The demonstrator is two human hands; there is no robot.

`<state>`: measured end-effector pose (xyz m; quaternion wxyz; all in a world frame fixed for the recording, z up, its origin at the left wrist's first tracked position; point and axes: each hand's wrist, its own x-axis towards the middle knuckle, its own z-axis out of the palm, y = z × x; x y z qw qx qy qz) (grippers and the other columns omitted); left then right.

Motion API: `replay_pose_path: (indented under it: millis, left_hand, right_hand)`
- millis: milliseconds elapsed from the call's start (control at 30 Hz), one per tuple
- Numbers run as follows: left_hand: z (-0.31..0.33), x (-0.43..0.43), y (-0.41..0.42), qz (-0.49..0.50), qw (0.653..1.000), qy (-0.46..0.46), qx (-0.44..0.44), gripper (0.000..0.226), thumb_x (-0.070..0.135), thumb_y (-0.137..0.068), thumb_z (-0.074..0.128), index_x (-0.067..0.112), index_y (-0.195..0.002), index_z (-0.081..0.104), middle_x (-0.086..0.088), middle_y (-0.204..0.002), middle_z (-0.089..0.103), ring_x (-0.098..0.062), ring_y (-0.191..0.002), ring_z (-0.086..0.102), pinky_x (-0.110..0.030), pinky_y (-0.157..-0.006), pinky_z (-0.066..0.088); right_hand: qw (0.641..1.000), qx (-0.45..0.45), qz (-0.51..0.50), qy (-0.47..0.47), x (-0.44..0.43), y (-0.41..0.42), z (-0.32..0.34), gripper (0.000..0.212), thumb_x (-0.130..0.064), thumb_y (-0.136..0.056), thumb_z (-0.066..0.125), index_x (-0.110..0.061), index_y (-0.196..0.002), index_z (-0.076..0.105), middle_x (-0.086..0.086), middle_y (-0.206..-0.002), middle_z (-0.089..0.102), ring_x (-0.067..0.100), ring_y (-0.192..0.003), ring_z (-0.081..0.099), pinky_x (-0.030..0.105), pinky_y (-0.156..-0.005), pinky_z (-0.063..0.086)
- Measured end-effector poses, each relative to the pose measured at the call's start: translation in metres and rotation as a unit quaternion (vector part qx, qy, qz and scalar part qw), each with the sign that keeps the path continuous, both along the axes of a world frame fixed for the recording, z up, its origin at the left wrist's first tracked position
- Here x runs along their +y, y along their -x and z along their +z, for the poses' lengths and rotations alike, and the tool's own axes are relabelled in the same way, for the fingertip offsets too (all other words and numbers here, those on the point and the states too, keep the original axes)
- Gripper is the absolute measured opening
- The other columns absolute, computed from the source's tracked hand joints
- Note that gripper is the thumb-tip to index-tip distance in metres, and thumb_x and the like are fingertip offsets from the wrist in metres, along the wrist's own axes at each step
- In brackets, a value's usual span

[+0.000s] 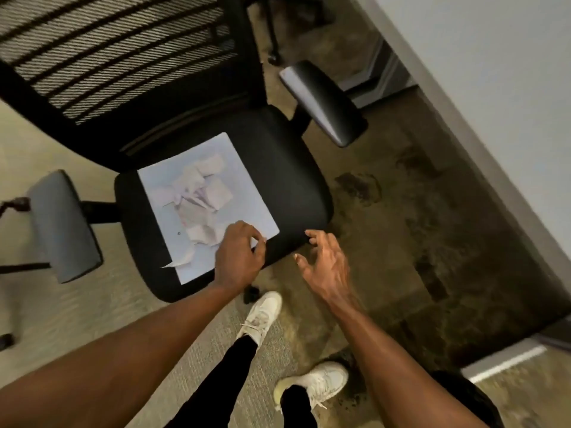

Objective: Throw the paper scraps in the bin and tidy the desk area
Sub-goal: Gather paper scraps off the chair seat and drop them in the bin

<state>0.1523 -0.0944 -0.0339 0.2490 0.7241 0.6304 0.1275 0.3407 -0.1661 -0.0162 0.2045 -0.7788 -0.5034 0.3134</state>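
From the head view, the paper scraps (197, 199) lie heaped loose on a white sheet (247, 186) spread over the seat of a black office chair (287, 168), and the heap is the hazard: lifted by one edge, the sheet would likely sag or tilt and spill scraps onto the carpet (92, 304), and a push on the seat could make the chair swivel or roll. One scrap (182, 261) already hangs off the sheet's near corner. No bin is in view. The left hand (239, 254) has its fingers curled at the sheet's near edge, seemingly pinching it, though whether the grip has closed I cannot tell. The right hand (324, 264) hovers just beside the seat's front edge, fingers spread apart, holding nothing.
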Motion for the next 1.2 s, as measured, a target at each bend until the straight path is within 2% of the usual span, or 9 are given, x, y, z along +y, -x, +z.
replay_pose_path:
  millis: [100, 233, 367, 467, 533, 700, 867, 1033, 1200]
  left_hand:
    - [0.001, 0.015, 0.040, 0.051, 0.995, -0.053, 0.065, 0.043, 0.053, -0.087, 0.073, 0.020, -0.111, 0.059, -0.002, -0.121, 0.055, -0.025, -0.115, 0.052, -0.044, -0.087, 0.053]
    - [-0.002, 0.026, 0.081, 0.121, 0.982, -0.069, 0.125, 0.086, 0.079, -0.077, 0.069, 0.014, -0.130, 0.051, -0.009, -0.143, 0.046, -0.032, -0.124, 0.047, -0.049, -0.098, 0.048]
    - [-0.007, 0.026, 0.085, 0.192, 0.967, -0.020, 0.169, 0.121, 0.100, -0.066, 0.054, 0.013, -0.149, 0.039, -0.018, -0.166, 0.024, -0.040, -0.140, 0.037, -0.051, -0.102, 0.037]
    - [-0.016, 0.027, 0.086, 0.229, 0.955, 0.019, 0.190, 0.131, 0.107, -0.064, 0.039, 0.016, -0.158, 0.029, -0.026, -0.170, 0.013, -0.046, -0.146, 0.032, -0.057, -0.103, 0.037]
    - [-0.019, 0.028, 0.081, 0.257, 0.948, 0.040, 0.184, 0.132, 0.108, -0.065, 0.033, 0.017, -0.160, 0.026, -0.028, -0.171, 0.010, -0.046, -0.147, 0.031, -0.058, -0.104, 0.038]
    - [-0.027, 0.031, 0.070, 0.287, 0.942, 0.078, 0.153, 0.122, 0.093, -0.073, 0.054, 0.010, -0.156, 0.025, -0.029, -0.171, 0.006, -0.048, -0.149, 0.026, -0.059, -0.108, 0.036]
    - [-0.034, 0.033, 0.066, 0.275, 0.944, 0.082, 0.163, 0.106, 0.077, -0.084, 0.061, 0.007, -0.157, 0.029, -0.030, -0.171, 0.009, -0.047, -0.151, 0.026, -0.055, -0.111, 0.036]
    - [-0.039, 0.035, 0.072, 0.275, 0.945, 0.095, 0.147, 0.090, 0.059, -0.084, 0.074, 0.009, -0.151, 0.040, -0.025, -0.171, 0.013, -0.043, -0.145, 0.035, -0.049, -0.106, 0.042]
    - [-0.047, 0.032, 0.073, 0.277, 0.955, 0.074, 0.076, 0.082, 0.034, -0.083, 0.085, 0.006, -0.147, 0.043, -0.021, -0.169, 0.017, -0.040, -0.137, 0.040, -0.053, -0.110, 0.045]
  right_hand:
    - [0.999, 0.016, 0.048, -0.001, 0.033, 0.025, 0.001, 0.057, -0.037, -0.086, 0.074, -0.028, -0.137, 0.050, -0.003, -0.126, 0.055, 0.018, -0.111, 0.064, 0.040, -0.087, 0.058]
    - [0.993, 0.007, 0.119, -0.002, 0.084, 0.062, -0.002, 0.062, -0.041, -0.086, 0.071, -0.027, -0.140, 0.045, 0.001, -0.132, 0.052, 0.024, -0.113, 0.064, 0.045, -0.088, 0.058]
    - [0.988, -0.004, 0.151, -0.005, 0.119, 0.086, -0.009, 0.068, -0.048, -0.086, 0.070, -0.030, -0.143, 0.039, 0.003, -0.134, 0.050, 0.026, -0.116, 0.063, 0.047, -0.089, 0.059]
    - [0.985, -0.027, 0.172, -0.001, 0.148, 0.108, -0.010, 0.074, -0.061, -0.085, 0.065, -0.032, -0.145, 0.035, 0.006, -0.135, 0.049, 0.029, -0.121, 0.059, 0.046, -0.090, 0.056]
    - [0.984, -0.040, 0.175, 0.010, 0.161, 0.120, -0.012, 0.080, -0.071, -0.081, 0.062, -0.032, -0.145, 0.033, 0.008, -0.138, 0.048, 0.031, -0.126, 0.054, 0.048, -0.091, 0.054]
    - [0.981, -0.074, 0.178, 0.030, 0.186, 0.148, -0.017, 0.092, -0.080, -0.075, 0.060, -0.026, -0.144, 0.033, 0.012, -0.139, 0.047, 0.034, -0.131, 0.048, 0.050, -0.091, 0.051]
    - [0.969, -0.131, 0.202, 0.063, 0.199, 0.172, -0.025, 0.096, -0.083, -0.074, 0.059, -0.024, -0.145, 0.031, 0.016, -0.143, 0.043, 0.036, -0.131, 0.045, 0.052, -0.091, 0.051]
    - [0.959, -0.164, 0.218, 0.081, 0.206, 0.187, -0.032, 0.098, -0.083, -0.068, 0.068, -0.030, -0.143, 0.033, 0.016, -0.143, 0.040, 0.036, -0.129, 0.045, 0.050, -0.090, 0.054]
    - [0.960, -0.170, 0.211, 0.062, 0.205, 0.188, -0.035, 0.082, -0.066, -0.072, 0.080, -0.029, -0.134, 0.042, 0.014, -0.129, 0.039, 0.030, -0.111, 0.050, 0.040, -0.074, 0.052]
